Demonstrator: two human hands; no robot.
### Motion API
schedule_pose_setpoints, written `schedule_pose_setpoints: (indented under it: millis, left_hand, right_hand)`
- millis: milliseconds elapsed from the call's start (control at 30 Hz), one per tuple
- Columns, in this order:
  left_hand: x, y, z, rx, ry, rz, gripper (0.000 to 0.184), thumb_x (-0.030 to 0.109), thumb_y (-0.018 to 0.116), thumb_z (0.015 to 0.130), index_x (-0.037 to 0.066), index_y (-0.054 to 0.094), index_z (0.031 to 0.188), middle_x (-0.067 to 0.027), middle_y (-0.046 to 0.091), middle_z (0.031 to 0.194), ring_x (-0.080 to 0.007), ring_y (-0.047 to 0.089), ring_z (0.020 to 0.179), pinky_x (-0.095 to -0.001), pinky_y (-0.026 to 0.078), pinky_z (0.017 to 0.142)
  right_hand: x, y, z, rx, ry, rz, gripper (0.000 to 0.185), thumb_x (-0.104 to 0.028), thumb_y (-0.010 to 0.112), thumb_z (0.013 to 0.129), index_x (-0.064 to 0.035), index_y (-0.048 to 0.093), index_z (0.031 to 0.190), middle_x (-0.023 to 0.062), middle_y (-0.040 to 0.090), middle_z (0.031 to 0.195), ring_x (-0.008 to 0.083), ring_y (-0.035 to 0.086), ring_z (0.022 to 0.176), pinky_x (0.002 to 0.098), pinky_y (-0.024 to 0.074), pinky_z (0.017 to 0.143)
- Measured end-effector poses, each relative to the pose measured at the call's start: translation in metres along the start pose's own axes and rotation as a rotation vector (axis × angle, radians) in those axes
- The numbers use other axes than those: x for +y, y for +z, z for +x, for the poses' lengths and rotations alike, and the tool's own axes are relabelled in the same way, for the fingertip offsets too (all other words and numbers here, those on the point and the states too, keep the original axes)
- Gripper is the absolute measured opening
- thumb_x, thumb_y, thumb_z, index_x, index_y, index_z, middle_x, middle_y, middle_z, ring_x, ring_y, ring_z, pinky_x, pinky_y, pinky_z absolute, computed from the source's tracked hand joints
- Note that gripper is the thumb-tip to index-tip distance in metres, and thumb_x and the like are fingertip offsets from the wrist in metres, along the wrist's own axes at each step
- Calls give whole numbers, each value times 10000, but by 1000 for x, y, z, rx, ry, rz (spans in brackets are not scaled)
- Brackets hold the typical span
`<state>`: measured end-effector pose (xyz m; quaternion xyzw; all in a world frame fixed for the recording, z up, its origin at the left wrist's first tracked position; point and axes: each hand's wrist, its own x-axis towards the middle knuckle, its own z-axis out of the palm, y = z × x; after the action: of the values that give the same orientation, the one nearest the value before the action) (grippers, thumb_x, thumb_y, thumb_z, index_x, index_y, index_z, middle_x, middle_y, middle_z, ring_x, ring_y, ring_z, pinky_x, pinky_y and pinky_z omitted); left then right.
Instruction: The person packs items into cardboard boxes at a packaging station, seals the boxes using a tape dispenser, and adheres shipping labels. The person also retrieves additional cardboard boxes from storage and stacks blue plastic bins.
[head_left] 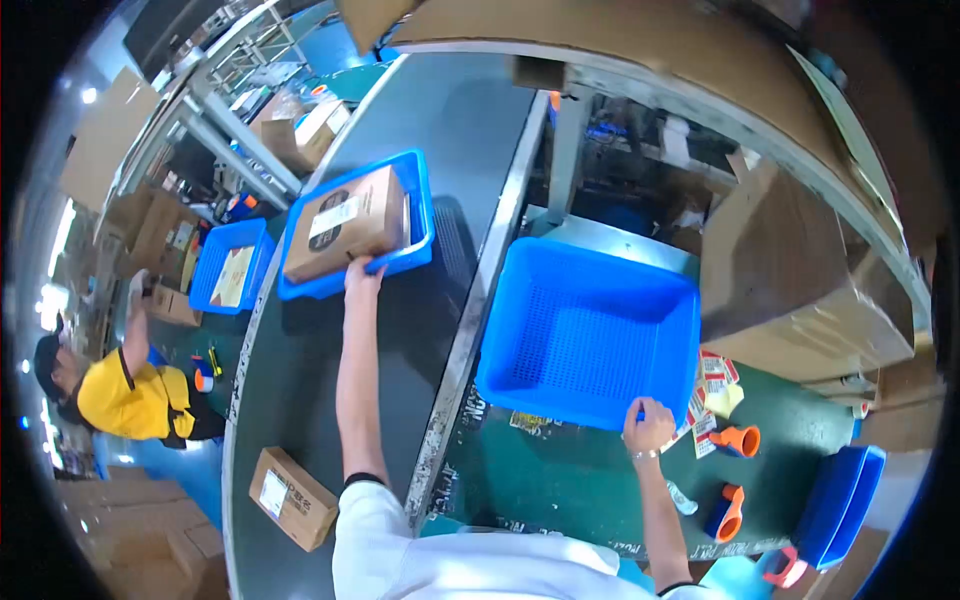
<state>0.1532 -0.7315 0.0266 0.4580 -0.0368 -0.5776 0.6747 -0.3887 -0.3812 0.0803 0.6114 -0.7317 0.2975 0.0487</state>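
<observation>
You've got open belt [445, 110] past the loaded basket [422, 225]; the metal rail [478, 290] blocks low sideways moves.

Packing warehouse, conveyor belt [400, 365], cardboard boxes [293, 498]

Co-worker [120, 400] in yellow top — dark cap [48, 362], two orange tape dispensers [732, 514] on green table [580, 485], large cardboard box [770, 260] — right

There is 1 dark conveyor belt [290, 400], which runs from near to far. On its right stands 1 green table [570, 480]. At the left, blue floor [188, 490] and bright white lamps [62, 238] are visible.
</observation>
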Motion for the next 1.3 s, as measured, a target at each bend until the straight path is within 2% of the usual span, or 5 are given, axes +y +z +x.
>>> schedule_pose_setpoints:
  millis: [400,633,767,933,1300]
  left_hand:
    - [-116,75,-416,-119,-346,275,152,105,714,786,89,589,873,-50,585,871,-149,583,797,-308,531,724]
    - [-151,102,-509,-856,-787,614,231,137,683,814,-21,628,973,-116,646,1036,-195,614,980,-357,520,844]
    - [-150,109,-430,-642,647,1109,413,134,651,843,15,528,1219,-113,540,1250,-211,522,1127,-361,432,939]
    - [-198,85,-334,-634,-303,835,695,469,551,896,-22,397,1363,-125,436,1390,-237,380,1289,-328,271,1071]
    - [-41,71,-479,-685,35,664,680,242,700,756,64,357,1315,-89,473,1237,-208,465,1175,-379,381,1001]
  right_hand:
    - [-2,-44,34,-373,700,1525,469,-427,426,961,-22,560,1156,93,625,1110,205,561,1056,316,422,857]
    - [90,-47,40,76,206,188,441,-130,670,743,-5,538,1146,153,596,1055,339,535,998,435,414,891]
    - [87,-48,40,21,290,504,558,-183,699,795,13,463,1262,200,550,1215,331,514,1154,413,419,944]
    - [56,-6,39,-224,467,540,590,-245,644,870,75,407,1305,225,557,1221,270,554,1119,351,422,956]
    - [-43,-163,-37,-78,256,1325,538,-96,715,798,-22,458,1265,116,482,1289,224,487,1188,370,418,986]
